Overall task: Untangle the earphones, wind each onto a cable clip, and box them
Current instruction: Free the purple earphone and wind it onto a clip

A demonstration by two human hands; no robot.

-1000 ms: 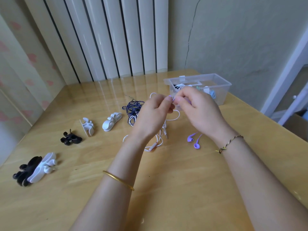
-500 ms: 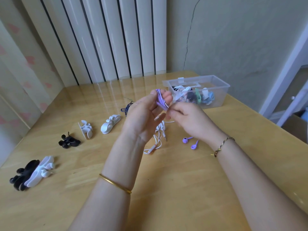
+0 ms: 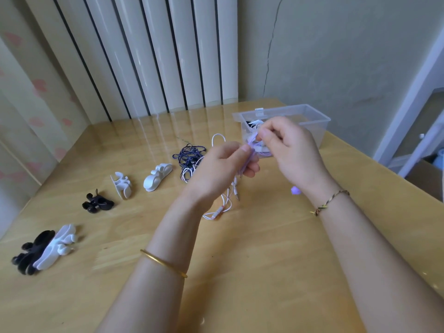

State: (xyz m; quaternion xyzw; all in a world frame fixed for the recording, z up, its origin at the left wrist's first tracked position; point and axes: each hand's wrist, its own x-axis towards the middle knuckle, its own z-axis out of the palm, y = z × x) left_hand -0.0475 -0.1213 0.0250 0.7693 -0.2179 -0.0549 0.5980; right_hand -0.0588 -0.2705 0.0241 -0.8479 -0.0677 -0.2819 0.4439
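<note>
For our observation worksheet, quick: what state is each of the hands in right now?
Left hand: closed, pinching the purple earphone cable.
Right hand: closed, pinching the same cable.

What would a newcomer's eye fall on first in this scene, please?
The left hand and right hand meet mid-frame above the table, both pinching a purple cable. Just behind them sits a clear box, and a dark tangle lies beyond the left hand. A row of clips, black and white, runs along the table's left side.
</note>
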